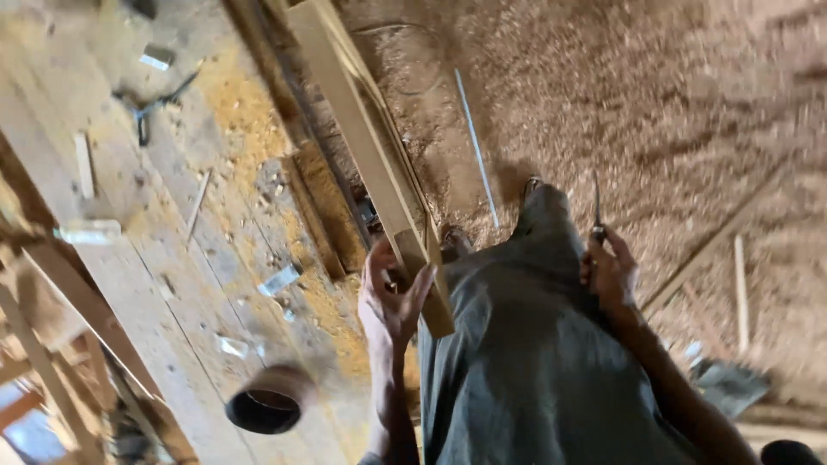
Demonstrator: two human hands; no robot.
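Note:
My left hand (pixel 389 297) grips the near end of a long pale wooden strip (pixel 362 138) that runs away from me along the edge of a workbench. My right hand (pixel 608 271) hangs beside my leg and holds a thin metal tool (pixel 595 207) with its blade pointing away from me. Between the hands are my grey trousers (pixel 525 362) and my feet. The picture is blurred by motion.
A sawdust-strewn wooden workbench (pixel 164 258) fills the left, with small offcuts, a dark tool (pixel 151 108) and a dark round can (pixel 267 400) on it. The floor (pixel 655 95) is covered in shavings, with a thin white rod (pixel 475 146) and loose wooden slats (pixel 739 293) lying on it.

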